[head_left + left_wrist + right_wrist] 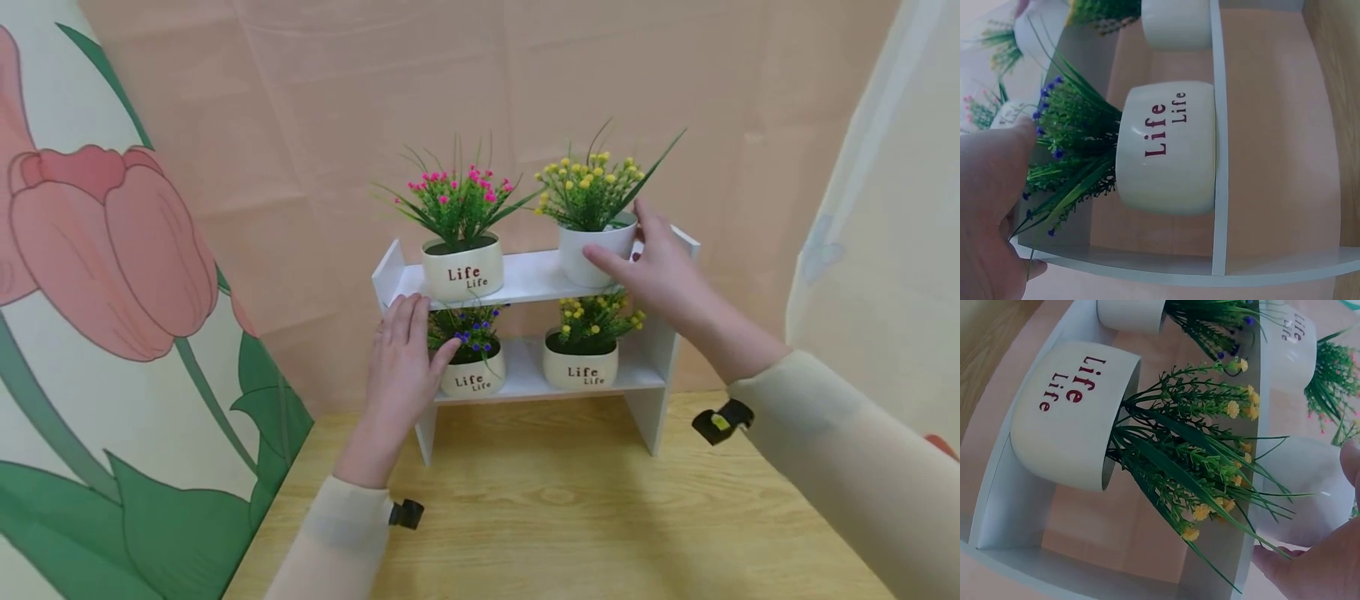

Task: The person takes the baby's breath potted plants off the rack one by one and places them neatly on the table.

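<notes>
A plain white pot with yellow flowers [585, 257] stands at the right of the top tier of a white two-tier shelf [525, 279]. My right hand [667, 271] grips this pot, thumb at the front and fingers round its right side. My left hand [399, 367] rests at the shelf's left upper corner, fingers nearly straight and thumb spread. Close beside that thumb is a cream "Life" pot with blue-purple flowers [1169, 147] on the lower tier. Another cream "Life" pot with pink flowers [462, 271] sits at the top left.
A cream "Life" pot with yellow flowers [1072, 415] stands at the right of the lower tier. The shelf stands on a wood-grain table [540, 500] against a pinkish cloth backdrop [322, 167]. A tulip-printed panel [112, 250] borders the left side.
</notes>
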A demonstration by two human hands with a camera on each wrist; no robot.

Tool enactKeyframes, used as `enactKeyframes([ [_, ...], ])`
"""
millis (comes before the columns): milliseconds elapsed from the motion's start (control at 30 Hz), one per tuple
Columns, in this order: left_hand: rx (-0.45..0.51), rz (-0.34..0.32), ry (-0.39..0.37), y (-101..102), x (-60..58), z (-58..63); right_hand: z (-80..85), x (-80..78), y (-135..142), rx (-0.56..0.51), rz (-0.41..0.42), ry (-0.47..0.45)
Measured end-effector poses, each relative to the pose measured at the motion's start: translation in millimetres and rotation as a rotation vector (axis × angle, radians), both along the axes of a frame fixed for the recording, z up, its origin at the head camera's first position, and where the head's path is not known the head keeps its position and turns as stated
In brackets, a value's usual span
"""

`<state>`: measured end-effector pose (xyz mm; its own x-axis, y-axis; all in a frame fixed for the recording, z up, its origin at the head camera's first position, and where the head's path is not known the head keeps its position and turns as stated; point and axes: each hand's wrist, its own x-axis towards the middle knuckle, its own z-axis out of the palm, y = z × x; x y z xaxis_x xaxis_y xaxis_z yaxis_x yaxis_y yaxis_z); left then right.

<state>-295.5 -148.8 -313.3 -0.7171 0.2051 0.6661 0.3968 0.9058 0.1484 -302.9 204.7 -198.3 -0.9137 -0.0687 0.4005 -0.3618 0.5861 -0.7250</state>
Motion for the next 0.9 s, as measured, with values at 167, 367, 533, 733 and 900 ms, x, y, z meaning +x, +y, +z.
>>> enactKeyframes([
  [167,0.003,-0.006,0.028,1.3,-1.3,-2.0,-0.5,-5.4,0.2,-0.084,0.004,-0.083],
  [367,0.005,-0.004,0.023,1.9,-1.7,-3.3,-2.5,-12.3,1.1,-0.174,0.047,-0.121],
  [533,0.01,-0.002,0.022,1.6,-0.9,-3.3,-3.6,-16.2,0.7,-0.215,0.079,-0.133],
  [733,0.015,0.005,0.027,1.4,-1.6,-2.8,-2.0,-15.9,-1.1,-0.222,0.073,-0.136],
  [900,0.015,0.005,0.021,1.6,-1.8,-2.7,-2.7,-15.3,-1.8,-0.224,0.052,-0.129],
])
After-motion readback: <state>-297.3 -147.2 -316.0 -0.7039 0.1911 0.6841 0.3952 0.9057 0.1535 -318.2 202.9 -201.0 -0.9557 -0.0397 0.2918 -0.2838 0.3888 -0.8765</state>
